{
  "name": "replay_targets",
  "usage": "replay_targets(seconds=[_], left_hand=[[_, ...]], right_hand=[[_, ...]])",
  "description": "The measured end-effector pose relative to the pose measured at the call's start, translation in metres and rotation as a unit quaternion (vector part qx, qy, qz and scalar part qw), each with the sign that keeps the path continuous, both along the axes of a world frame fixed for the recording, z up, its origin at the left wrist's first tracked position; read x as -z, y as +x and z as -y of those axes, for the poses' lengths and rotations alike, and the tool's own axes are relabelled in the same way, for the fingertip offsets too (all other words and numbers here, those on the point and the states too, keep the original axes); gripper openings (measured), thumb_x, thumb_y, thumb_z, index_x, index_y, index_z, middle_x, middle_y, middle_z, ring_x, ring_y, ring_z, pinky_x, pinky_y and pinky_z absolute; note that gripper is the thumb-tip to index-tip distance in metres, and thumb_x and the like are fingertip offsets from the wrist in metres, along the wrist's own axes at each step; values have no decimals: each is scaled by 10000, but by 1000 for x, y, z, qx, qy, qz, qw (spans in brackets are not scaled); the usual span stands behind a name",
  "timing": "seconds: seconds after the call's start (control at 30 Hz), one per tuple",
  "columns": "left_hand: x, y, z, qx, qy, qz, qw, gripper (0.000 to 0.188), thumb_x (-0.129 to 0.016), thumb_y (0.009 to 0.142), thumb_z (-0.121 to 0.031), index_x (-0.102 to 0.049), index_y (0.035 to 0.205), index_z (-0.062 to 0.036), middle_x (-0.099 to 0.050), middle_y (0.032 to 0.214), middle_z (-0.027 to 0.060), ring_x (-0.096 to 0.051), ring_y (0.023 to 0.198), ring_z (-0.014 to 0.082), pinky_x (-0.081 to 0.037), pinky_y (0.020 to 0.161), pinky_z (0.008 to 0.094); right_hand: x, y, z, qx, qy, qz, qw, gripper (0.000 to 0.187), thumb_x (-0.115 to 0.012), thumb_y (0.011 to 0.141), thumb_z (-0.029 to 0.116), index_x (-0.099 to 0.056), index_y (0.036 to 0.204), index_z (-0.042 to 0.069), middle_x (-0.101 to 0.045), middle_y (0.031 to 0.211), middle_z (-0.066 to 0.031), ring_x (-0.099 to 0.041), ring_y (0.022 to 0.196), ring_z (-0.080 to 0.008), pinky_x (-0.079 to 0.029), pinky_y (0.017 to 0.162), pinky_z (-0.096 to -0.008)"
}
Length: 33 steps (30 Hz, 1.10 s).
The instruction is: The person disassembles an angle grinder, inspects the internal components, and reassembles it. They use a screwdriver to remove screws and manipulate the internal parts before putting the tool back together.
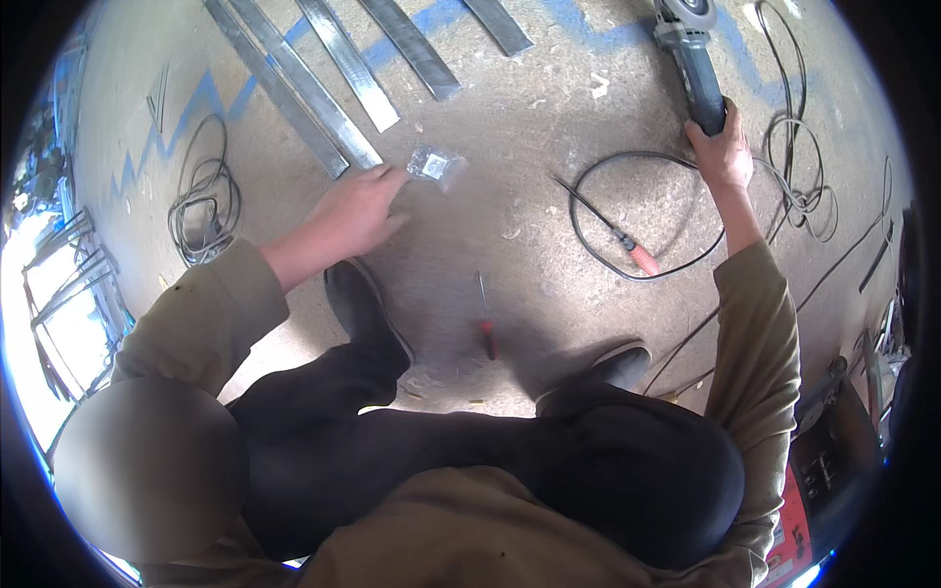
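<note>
At the far right, my right hand (723,152) is wrapped round the rear of an angle grinder (698,83), whose disc end points away from me. My left hand (361,211) hovers over or rests on the floor, its thumb apart from the fingers, holding nothing that shows. Its fingertips come close to a small clear plastic bag (437,169) and the near end of a flat metal bar (365,149); whether they touch is hard to tell. A red-handled screwdriver (489,338) lies between my feet. Further right, a red-handled tool (641,259) lies inside a loop of black cable (578,230).
Several more flat metal bars (414,49) lie side by side at the far left. Coiled cables (201,211) lie on the left and more cable (799,186) on the right. A red box (794,524) stands at the lower right. A blurred round patch covers the lower left.
</note>
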<state>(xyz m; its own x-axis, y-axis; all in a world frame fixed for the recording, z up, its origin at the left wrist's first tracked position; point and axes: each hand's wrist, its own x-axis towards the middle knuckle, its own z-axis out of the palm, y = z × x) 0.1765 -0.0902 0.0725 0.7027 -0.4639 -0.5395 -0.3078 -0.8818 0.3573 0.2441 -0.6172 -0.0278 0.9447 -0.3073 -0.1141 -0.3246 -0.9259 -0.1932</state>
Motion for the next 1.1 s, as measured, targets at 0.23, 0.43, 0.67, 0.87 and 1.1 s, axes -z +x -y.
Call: replay_targets(seconds=[0.23,0.43,0.67,0.87,1.1], left_hand=[[49,35,32,101,0,114,988,527,-814,887,-209,-615,1355,-70,-592,1401,122,-598,1304,344,-519,1072,465],[38,58,48,78,24,18,997,471,-828,897,-252,-636,1292,-82,-700,1230,94,-678,1198,272,-550,1044,446],[-33,78,13,-269,-133,-139,944,499,-854,905,-215,-635,1330,-70,-720,1327,146,-713,1187,255,-548,1107,421],[-90,52,-25,-285,-191,-265,901,351,-769,1007,-228,-653,1292,-60,-730,1123,77,-718,1023,173,-598,941,352],[-112,29,20,-325,-367,-259,832,191,-794,992,-143,-683,1116,-51,-739,999,22,-691,939,90,-570,818,266]], right_hand=[[8,2,15,-11,33,-28,999,874,-790,869,545,-428,1576,180,-652,1385,-255,-645,1256,-463,-523,1037,-542],[0,-4,17,-4,55,-42,998,934,-778,865,572,-396,1624,185,-637,1432,-245,-628,1318,-414,-506,1078,-499],[7,-5,31,-8,93,-35,995,922,-764,879,572,-406,1629,174,-629,1450,-245,-623,1336,-404,-496,1088,-473],[-43,-19,-3,-89,-53,54,993,863,-777,918,500,-438,1608,106,-593,1458,-265,-625,1298,-443,-504,1105,-517],[-203,-38,-170,-278,438,-109,848,487,-797,977,156,-630,1411,14,-715,1295,-151,-736,1101,-214,-626,960,-371]])
